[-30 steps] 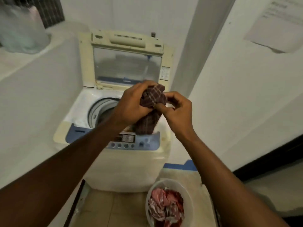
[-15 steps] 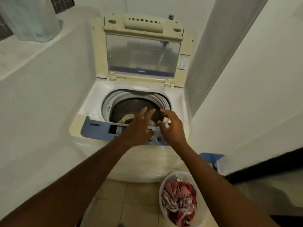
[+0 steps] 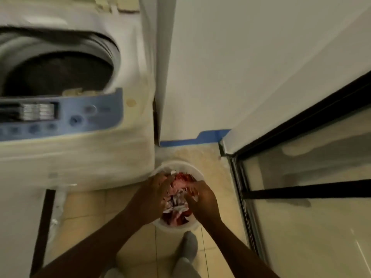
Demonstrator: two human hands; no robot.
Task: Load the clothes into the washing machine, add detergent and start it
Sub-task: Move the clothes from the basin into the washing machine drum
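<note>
Both hands are down inside a white bucket, and we record them as follows. Our left hand [image 3: 153, 194] is curled over the near-left side of the clothes [image 3: 177, 199], fingers bent into the fabric; our right hand [image 3: 201, 197] closes on the cloth from the opposite side, with a white fold bunched under its fingers. Motion blur prevents us from confirming how firm either grasp is.

Between the two hands lies the load: a crumpled heap of red, pink and white cloth filling the bucket [image 3: 181, 164]. That bucket stands on the tiled floor [image 3: 84, 207], its far-left rim just beside the front lower corner of the washing machine [image 3: 80, 157].

Beyond and to the left of the hands, the machine's drum opening [image 3: 58, 75] is uncovered and dark inside, with a pale scrap at its front edge. A blue control panel [image 3: 60, 115] runs along the front. Right of the hands is a black-framed glass door [image 3: 301, 177]. Nearer to us than the bucket, a grey-socked foot [image 3: 188, 247] rests on the tiles.
</note>
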